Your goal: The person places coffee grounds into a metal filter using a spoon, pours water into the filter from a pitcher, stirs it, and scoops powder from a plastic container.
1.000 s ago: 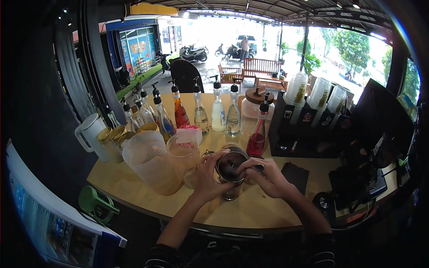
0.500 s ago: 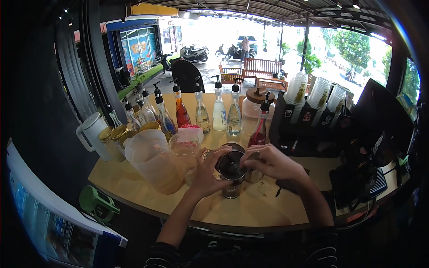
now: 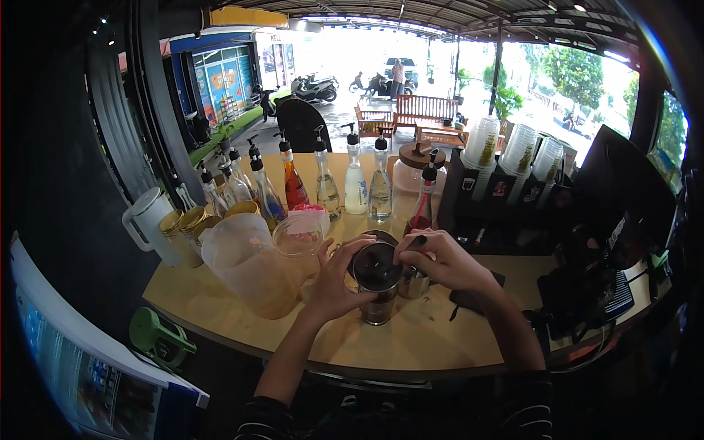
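Note:
On the near side of the counter stands a metal cup (image 3: 377, 270) with a wide rim and a dark inside. Thumb and fingers of my left hand (image 3: 334, 282) wrap round its upper left side. My right hand (image 3: 451, 264) is closed at the right rim, pinching a thin utensil with a dark rounded end (image 3: 419, 241) poking out above the fingers; its lower part is hidden. Close behind the right hand stands a pump bottle of red syrup (image 3: 427, 192). A large translucent pitcher (image 3: 246, 264) and a clear plastic cup (image 3: 297, 246) are left of my left hand.
Several pump bottles (image 3: 321, 183) line the counter's far side. A white jug (image 3: 152, 224) and gold-rimmed cups (image 3: 172, 227) stand left. A lidded jar (image 3: 418, 172), stacked plastic cups (image 3: 480, 143) and a dark screen (image 3: 623, 183) are right. A person (image 3: 397, 77) stands outside.
The view has shifted slightly. The metal cup is tipped a little more towards me, and the dark end of the utensil shows more clearly above my right fingers.

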A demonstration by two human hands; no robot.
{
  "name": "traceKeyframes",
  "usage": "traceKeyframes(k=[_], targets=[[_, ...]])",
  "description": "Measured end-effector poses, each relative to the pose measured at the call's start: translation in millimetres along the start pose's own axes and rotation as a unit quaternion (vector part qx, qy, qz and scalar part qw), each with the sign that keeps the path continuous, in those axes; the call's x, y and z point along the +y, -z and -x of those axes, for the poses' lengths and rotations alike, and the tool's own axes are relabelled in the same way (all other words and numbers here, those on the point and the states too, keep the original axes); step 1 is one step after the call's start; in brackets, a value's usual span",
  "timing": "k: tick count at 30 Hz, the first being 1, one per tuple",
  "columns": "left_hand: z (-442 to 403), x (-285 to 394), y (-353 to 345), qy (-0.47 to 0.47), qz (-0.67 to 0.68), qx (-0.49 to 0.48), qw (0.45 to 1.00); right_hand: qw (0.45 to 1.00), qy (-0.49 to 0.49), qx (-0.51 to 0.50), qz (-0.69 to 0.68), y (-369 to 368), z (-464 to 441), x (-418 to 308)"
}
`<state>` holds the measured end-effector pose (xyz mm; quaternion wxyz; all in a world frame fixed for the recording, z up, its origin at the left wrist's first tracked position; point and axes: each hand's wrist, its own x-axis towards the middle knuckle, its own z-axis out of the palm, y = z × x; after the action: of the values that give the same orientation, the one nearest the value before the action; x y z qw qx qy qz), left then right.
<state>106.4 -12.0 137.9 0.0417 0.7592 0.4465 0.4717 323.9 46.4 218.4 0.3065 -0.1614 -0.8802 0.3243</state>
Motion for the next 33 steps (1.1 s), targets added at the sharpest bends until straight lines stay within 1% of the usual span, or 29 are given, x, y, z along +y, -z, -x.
traceKeyframes(k=[1,2,3,5,6,7,9,10,11,13,14,15,17,19,21,22,23,26,27,28,29,30,31,32,33], targets=[[-0.9,-0.3,-0.3,0.002,-0.005,-0.004,1.0,0.999,0.024,-0.009,0.02,-1.3,2.5,-0.1],[-2.1,-0.2,-0.5,0.002,-0.004,-0.005,1.0,1.0,0.008,0.011,-0.001,-3.0,5.7,0.8],[-3.2,0.1,0.0,0.007,-0.003,-0.004,1.0,1.0,0.008,0.012,-0.001,-3.8,8.6,2.2],[-4.8,1.1,1.2,0.014,-0.002,-0.004,1.0,0.977,-0.058,0.112,-0.172,-3.7,15.4,5.3],[-6.0,1.6,1.2,0.016,-0.015,-0.001,1.0,0.968,-0.047,0.147,-0.196,-1.9,19.8,4.1],[-7.0,2.3,1.0,0.019,-0.027,0.001,0.999,0.968,-0.049,0.147,-0.197,1.2,23.9,7.6],[-9.0,5.6,1.2,0.034,-0.04,0.007,0.999,0.945,0.003,0.238,-0.223,6.9,33.1,16.0],[-9.5,6.2,0.8,0.048,-0.054,0.015,0.997,0.928,0.012,0.278,-0.249,7.9,37.9,14.7],[-9.9,5.0,-0.4,0.05,-0.053,0.013,0.997,0.927,0.009,0.278,-0.25,9.7,43.5,17.2],[-10.1,0.7,-4.6,0.072,-0.023,0.035,0.997,0.904,0.014,0.358,-0.233,14.7,57.9,24.5],[-10.6,-1.8,-7.5,0.085,0.025,0.044,0.995,0.902,0.008,0.374,-0.214,15.8,64.4,28.3],[-11.3,-1.6,-7.9,0.087,0.027,0.041,0.995,0.902,0.004,0.376,-0.214,14.5,71.2,29.7],[-13.2,0.1,-6.3,0.071,0.029,0.052,0.996,0.922,-0.037,0.375,-0.085,9.1,85.8,31.4],[-14.2,2.6,-6.1,0.057,0.006,0.058,0.997,0.925,-0.044,0.368,-0.083,-1.3,101.3,46.6],[-15.4,6.3,-5.6,0.076,0.05,0.061,0.994,0.951,-0.121,0.281,0.052,-11.2,116.9,58.2],[-15.2,5.5,-5.6,0.065,0.032,0.058,0.996,0.955,-0.086,0.266,0.1,-17.2,120.0,62.2],[-15.6,5.9,-5.7,0.065,0.033,0.058,0.996,0.955,-0.087,0.266,0.101,-22.7,124.3,67.7],[-16.0,10.0,-4.0,0.084,0.054,0.047,0.994,0.947,-0.015,0.192,0.257,-35.7,131.0,78.6],[-16.1,11.3,-3.3,0.107,0.07,0.04,0.991,0.947,-0.016,0.192,0.258,-39.1,131.9,82.3],[-16.4,12.3,-3.1,0.129,0.087,0.033,0.987,0.939,0.019,0.163,0.301,-42.6,133.2,87.7],[-16.6,12.9,-3.1,0.129,0.088,0.033,0.987,0.929,0.054,0.134,0.342,-46.4,134.4,92.2],[-16.8,13.4,-3.0,0.13,0.088,0.035,0.987,0.919,0.063,0.12,0.37,-50.8,135.3,95.0],[-16.9,13.7,-2.7,0.131,0.089,0.038,0.987,0.919,0.063,0.12,0.37,-54.3,135.1,96.0],[-17.1,13.0,-2.5,0.131,0.088,0.038,0.987,0.914,0.071,0.098,0.387,-57.4,134.4,96.7],[-17.4,11.8,-2.6,0.109,0.073,0.042,0.99,0.908,0.079,0.076,0.405,-60.0,134.4,98.0]])
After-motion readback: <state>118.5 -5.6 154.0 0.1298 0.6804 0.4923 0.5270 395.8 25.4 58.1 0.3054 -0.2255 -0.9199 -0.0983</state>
